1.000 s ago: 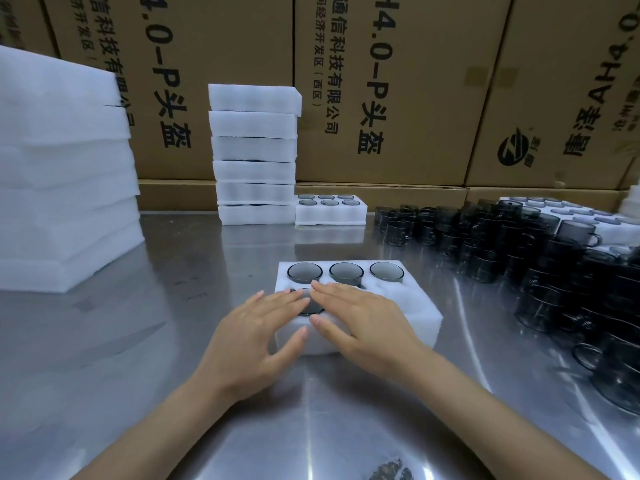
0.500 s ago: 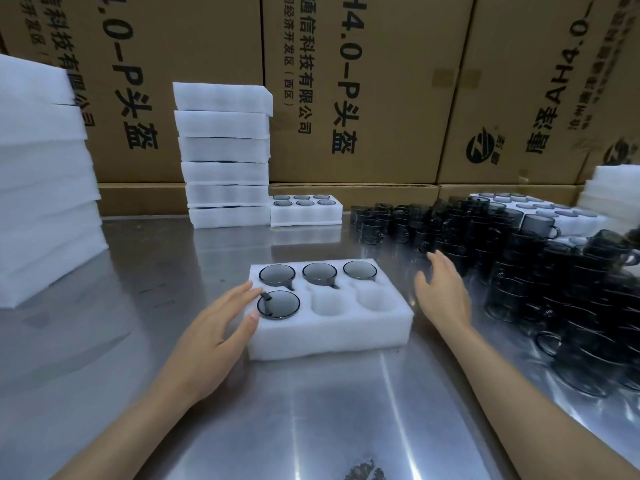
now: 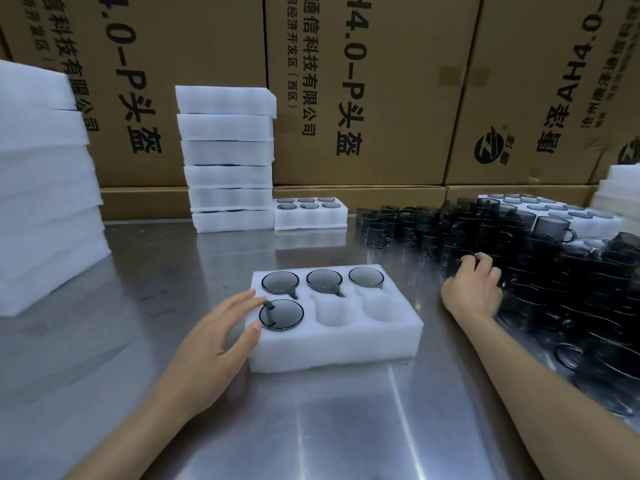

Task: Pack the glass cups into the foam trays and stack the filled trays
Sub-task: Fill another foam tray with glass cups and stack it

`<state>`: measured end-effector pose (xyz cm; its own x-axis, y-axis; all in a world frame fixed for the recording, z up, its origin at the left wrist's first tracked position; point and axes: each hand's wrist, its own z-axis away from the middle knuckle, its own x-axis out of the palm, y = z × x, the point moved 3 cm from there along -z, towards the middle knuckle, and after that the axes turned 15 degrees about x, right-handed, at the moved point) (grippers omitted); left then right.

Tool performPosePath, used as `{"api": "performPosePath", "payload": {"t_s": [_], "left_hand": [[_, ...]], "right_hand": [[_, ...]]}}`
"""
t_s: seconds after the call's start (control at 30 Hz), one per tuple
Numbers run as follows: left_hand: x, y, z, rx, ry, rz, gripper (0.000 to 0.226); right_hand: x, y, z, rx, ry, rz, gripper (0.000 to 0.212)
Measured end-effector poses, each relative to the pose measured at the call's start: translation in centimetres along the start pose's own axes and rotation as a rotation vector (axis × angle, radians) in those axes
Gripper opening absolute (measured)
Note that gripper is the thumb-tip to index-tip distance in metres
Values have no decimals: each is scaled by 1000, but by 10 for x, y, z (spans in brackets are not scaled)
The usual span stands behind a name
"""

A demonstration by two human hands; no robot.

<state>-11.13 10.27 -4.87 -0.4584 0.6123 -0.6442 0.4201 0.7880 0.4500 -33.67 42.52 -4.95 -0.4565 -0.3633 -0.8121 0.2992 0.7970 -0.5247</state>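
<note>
A white foam tray (image 3: 332, 351) lies on the steel table in front of me. Its back row holds three smoky glass cups, and another cup (image 3: 281, 314) sits in the front left pocket; the two other front pockets are empty. My left hand (image 3: 221, 330) rests with straight fingers against the tray's left side. My right hand (image 3: 474, 289) has reached into the crowd of loose dark glass cups (image 3: 540, 271) at the right, its fingers curled over one cup at the near edge of the pile.
A stack of filled foam trays (image 3: 228, 157) stands at the back, with a single filled tray (image 3: 310, 213) beside it. A tall pile of foam trays (image 3: 45, 188) fills the left. More trays with cups (image 3: 554, 209) lie far right. Cardboard boxes (image 3: 363, 81) wall the back.
My right hand left the tray and moved right into the loose cups, curling on one. My left hand slid to the tray's left side.
</note>
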Motion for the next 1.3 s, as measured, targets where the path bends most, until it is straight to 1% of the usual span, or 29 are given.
{"api": "performPosePath", "payload": {"t_s": [0.07, 0.13, 0.2, 0.27, 0.37, 0.47, 0.53, 0.6, 0.67, 0.7, 0.8, 0.9, 0.97, 1.03, 1.1, 1.3], "left_hand": [[0, 0, 0, -1, 3, 1, 47], [1, 0, 0, 1, 4, -4, 38], [1, -1, 0, 3, 7, -6, 35], [1, -2, 0, -2, 5, -4, 34], [1, -1, 1, -4, 7, -4, 34], [1, -1, 2, -2, 6, -10, 34], [2, -1, 2, -7, 5, -10, 34], [2, -1, 1, -7, 11, -4, 34], [2, 0, 2, -7, 16, -2, 34], [2, 0, 1, -7, 17, -2, 34], [2, 0, 1, -7, 15, -2, 34], [2, 0, 1, -9, 19, 2, 33], [2, 1, 1, -7, 19, 5, 33], [2, 1, 0, -9, 19, 6, 33], [2, 1, 1, -11, 18, 6, 33], [2, -1, 1, -8, 9, -6, 33]], "right_hand": [[-1, -1, 4, -48, 50, 13, 33], [-2, -2, 8, -99, 77, 26, 26], [-2, -2, 13, -135, 71, 33, 23], [-1, 1, 18, -147, 29, 7, 22], [-3, 6, 29, -149, -62, -107, 18], [-15, 3, 44, -180, -42, -314, 12], [-27, -4, 54, -182, 1, -494, 21], [-42, -16, 67, -217, 38, -643, 40], [-55, -30, 85, -307, 38, -734, 56], [-59, -38, 95, -363, 19, -764, 58], [-65, -57, 127, -534, -96, -824, 55], [-62, -68, 151, -687, -234, -790, 53], [-55, -70, 161, -746, -303, -691, 54], [-49, -69, 165, -781, -331, -595, 55], [-47, -68, 166, -797, -338, -542, 54], [-47, -70, 164, -759, -390, -509, 52]]}}
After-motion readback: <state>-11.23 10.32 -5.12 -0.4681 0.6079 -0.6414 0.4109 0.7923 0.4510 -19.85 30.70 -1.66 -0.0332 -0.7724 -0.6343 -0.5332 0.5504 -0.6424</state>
